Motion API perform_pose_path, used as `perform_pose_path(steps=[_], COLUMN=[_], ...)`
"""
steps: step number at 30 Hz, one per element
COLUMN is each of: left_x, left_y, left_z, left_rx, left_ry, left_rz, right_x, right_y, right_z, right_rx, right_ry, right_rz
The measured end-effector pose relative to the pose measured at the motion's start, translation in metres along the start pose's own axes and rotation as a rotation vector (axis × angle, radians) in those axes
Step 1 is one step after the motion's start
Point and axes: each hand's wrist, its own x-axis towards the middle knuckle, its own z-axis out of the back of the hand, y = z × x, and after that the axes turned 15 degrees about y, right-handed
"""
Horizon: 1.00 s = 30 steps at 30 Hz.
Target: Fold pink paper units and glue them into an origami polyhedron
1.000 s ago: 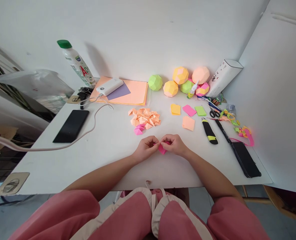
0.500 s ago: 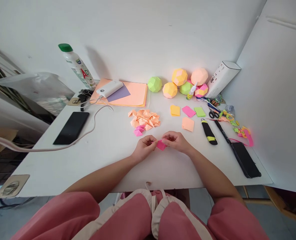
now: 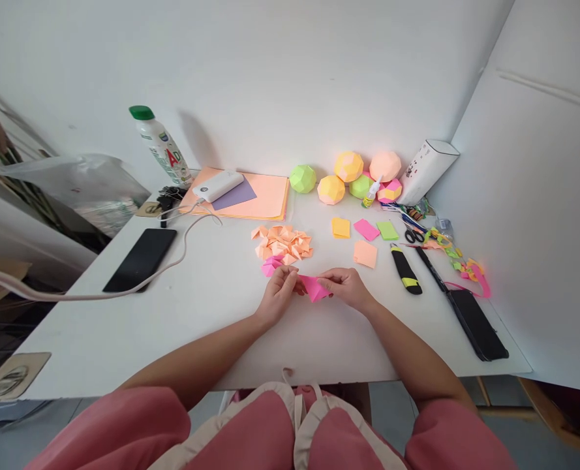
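1. Pink paper [image 3: 314, 288], creased and narrowing to a point towards the person's body, is being held between two bare hands over the front middle of a white desk [image 3: 221, 281].
2. The left hand [image 3: 274, 294] is pinching the paper's left end, and the right hand [image 3: 351, 287] is pinching its right end. Each grip is closing on the same piece; some fingers are hiding behind it.
3. Just beyond the left hand, pink folded pieces [image 3: 271, 265] are lying beside a heap of peach folded pieces [image 3: 284, 241]. I cannot tell whether the hand is touching the pink ones.
4. Beyond the right hand, a peach paper stack [image 3: 365, 253] is lying nearest, with a yellow-orange stack [image 3: 340, 228], a pink stack [image 3: 366, 229] and a green stack [image 3: 387, 230] sitting behind it.
5. The paper is looking thin, so uneven pulling by the two hands could be tearing it or setting a crease off line; a loosening pinch could be letting the folds spring apart.
6. Because the left hand is resting so near the folded pieces, a forward nudge could be scattering or flattening them.
7. Further right, a black-and-yellow cutter [image 3: 406, 269] is lying where a wide sweep of the right arm could be knocking it.
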Motion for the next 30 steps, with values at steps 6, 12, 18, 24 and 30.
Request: perform_pose_path(steps=[6, 12, 18, 24, 30], left_x=[0.002, 0.005, 0.005, 0.004, 0.003], left_y=[0.002, 0.006, 0.006, 0.009, 0.011], left_z=[0.002, 0.004, 0.004, 0.006, 0.007], left_rx=[0.045, 0.003, -0.006, 0.005, -0.033], left_ry=[0.030, 0.002, 0.052, 0.135, 0.193], left_rz=[0.044, 0.037, 0.006, 0.031, 0.043], right_x=[0.003, 0.004, 0.006, 0.007, 0.007], right_y=[-0.007, -0.006, -0.008, -0.011, -0.009], right_z=[-0.002, -0.001, 0.000, -0.001, 0.000], right_rx=[0.006, 0.091, 0.209, 0.284, 0.324], right_ry=[0.006, -0.002, 0.025, 0.076, 0.080], right_rz=[-0.008, 0.005, -0.003, -0.061, -0.070])
